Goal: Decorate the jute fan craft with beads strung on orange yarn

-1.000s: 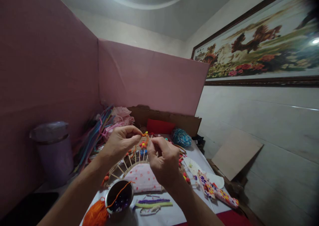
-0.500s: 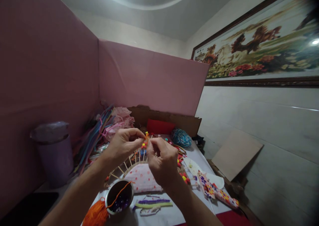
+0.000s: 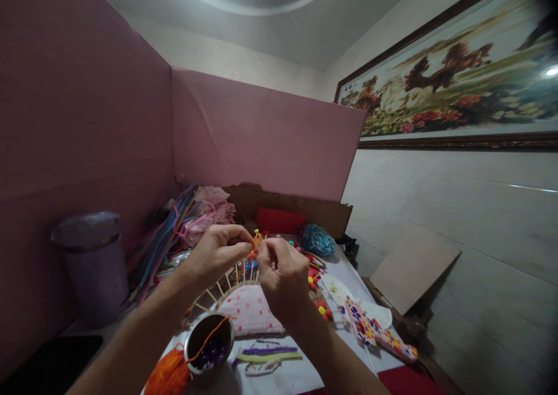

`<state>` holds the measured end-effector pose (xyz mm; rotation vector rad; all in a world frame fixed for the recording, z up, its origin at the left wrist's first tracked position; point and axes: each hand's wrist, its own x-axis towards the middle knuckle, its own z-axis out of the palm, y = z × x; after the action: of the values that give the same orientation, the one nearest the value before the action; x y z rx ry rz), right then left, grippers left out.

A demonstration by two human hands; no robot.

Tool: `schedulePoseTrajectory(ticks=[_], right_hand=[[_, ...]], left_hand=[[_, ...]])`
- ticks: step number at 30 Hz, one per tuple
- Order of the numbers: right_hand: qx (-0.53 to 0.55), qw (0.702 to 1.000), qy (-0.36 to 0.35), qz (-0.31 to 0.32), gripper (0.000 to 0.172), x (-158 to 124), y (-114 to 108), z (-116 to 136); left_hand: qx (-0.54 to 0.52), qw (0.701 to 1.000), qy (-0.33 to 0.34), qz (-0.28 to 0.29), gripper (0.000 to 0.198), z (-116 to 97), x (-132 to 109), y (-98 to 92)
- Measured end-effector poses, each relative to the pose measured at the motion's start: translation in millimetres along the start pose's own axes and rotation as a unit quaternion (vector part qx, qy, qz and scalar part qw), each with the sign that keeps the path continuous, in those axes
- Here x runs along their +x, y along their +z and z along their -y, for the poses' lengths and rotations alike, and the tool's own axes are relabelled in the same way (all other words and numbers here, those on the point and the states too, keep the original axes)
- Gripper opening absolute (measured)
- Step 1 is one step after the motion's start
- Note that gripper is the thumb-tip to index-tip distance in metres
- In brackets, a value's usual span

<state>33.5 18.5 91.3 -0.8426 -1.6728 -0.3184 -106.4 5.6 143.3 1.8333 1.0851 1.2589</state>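
Observation:
Both my hands are raised over a round piece of work with wooden sticks (image 3: 212, 295) standing out around its rim. My left hand (image 3: 220, 252) pinches at orange yarn (image 3: 258, 240), just below the yellow tip (image 3: 256, 231) of one stick. Close beside it, my right hand (image 3: 285, 273) is closed in a pinch at the same yarn; its fingertips partly hide the strand. Red and yellow flower shapes (image 3: 322, 311) sit on the right side of the rim. Pink-dotted white cloth (image 3: 251, 311) covers the middle of the piece.
A metal cup (image 3: 187, 348) with purple beads stands in front, an orange strand across it from an orange yarn bundle (image 3: 168, 374). Around lie yarn scraps (image 3: 268, 357), a blue yarn ball (image 3: 318, 240), a flowered strip (image 3: 383, 337), a lidded bin (image 3: 93, 273) and pink partitions (image 3: 261, 133).
My right fingers have shifted slightly and closed up a little near the stick tip. The left hand stays almost in place.

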Motion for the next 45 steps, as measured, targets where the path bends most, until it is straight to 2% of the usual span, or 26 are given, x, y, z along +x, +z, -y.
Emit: schedulePoseTrajectory(ticks=[7,14,17,19,21,23,25,28,32,36,40,45], right_hand=[[-0.016,1.000,0.007,0.008,0.015,2,0,-3],[-0.018,0.997,0.067,0.021,0.016,9,-1,-9],[-0.048,0.995,0.086,0.015,0.020,12,2,-28],[-0.060,0.988,0.142,-0.016,0.023,16,3,-48],[-0.069,0.981,0.178,-0.042,0.021,20,1,-64],[-0.048,0.981,0.182,-0.043,0.020,23,-2,-68],[0.017,0.985,0.173,-0.018,0.020,25,-7,-56],[0.150,0.976,0.151,0.038,0.018,22,-18,-22],[0.244,0.959,0.136,0.046,0.016,16,-29,12],[0.217,0.967,0.120,0.053,0.014,13,-33,17],[0.177,0.970,0.145,0.085,0.012,13,-30,14],[0.282,0.944,0.145,0.088,0.011,18,-25,13]], left_hand=[[-0.020,1.000,-0.024,0.001,0.011,-3,-2,-0.8],[-0.042,0.998,-0.034,0.011,0.009,-2,-2,0.9],[-0.053,0.997,-0.046,0.024,0.009,-4,-5,0.1],[-0.068,0.996,-0.050,0.030,0.009,-7,-8,-2.6],[-0.098,0.994,-0.053,0.013,0.010,-10,-10,-6.4],[-0.134,0.989,-0.055,-0.013,0.011,-11,-11,-10.0],[-0.162,0.985,-0.056,-0.024,0.013,-11,-10,-12.3],[-0.190,0.980,-0.057,-0.022,0.015,-8,-8,-13.4],[-0.229,0.971,-0.067,-0.020,0.016,-4,-6,-13.3],[-0.252,0.965,-0.070,-0.028,0.017,-3,-4,-12.8],[-0.261,0.961,-0.083,-0.029,0.018,-3,-4,-9.8],[-0.257,0.962,-0.087,-0.011,0.017,-3,-5,-5.2]])
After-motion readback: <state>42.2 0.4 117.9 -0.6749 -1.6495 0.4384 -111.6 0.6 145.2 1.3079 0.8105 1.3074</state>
